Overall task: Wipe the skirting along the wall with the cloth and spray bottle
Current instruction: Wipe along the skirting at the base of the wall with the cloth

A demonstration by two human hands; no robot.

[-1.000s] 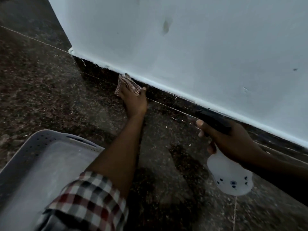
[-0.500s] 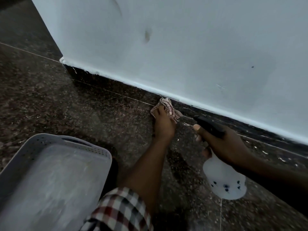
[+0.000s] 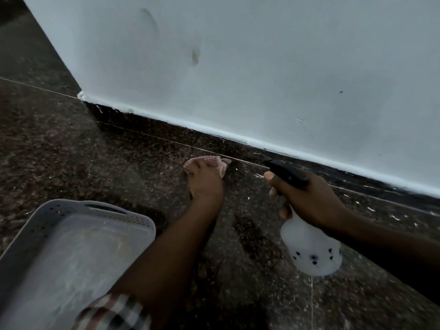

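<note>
A dark speckled stone skirting (image 3: 152, 129) runs along the foot of the white wall (image 3: 238, 67), from the corner at the left to the right edge. My left hand (image 3: 204, 184) presses a red-and-white checked cloth (image 3: 212, 161) flat at the joint between floor and skirting. My right hand (image 3: 307, 198) grips a translucent white spray bottle (image 3: 312, 248) by its neck, a little above the floor to the right of the cloth. Its black spray head (image 3: 285, 173) points left along the skirting.
A grey perforated plastic basket (image 3: 140, 222) sits on the dark granite floor (image 3: 59, 151) at the lower left, beside my left forearm. The wall ends at a corner (image 3: 81, 95) on the left. White paint specks dot the floor by the skirting at the right.
My left hand has slid the cloth to the right along the skirting and down to the floor joint, closer to the spray bottle. My right hand still holds the bottle.
</note>
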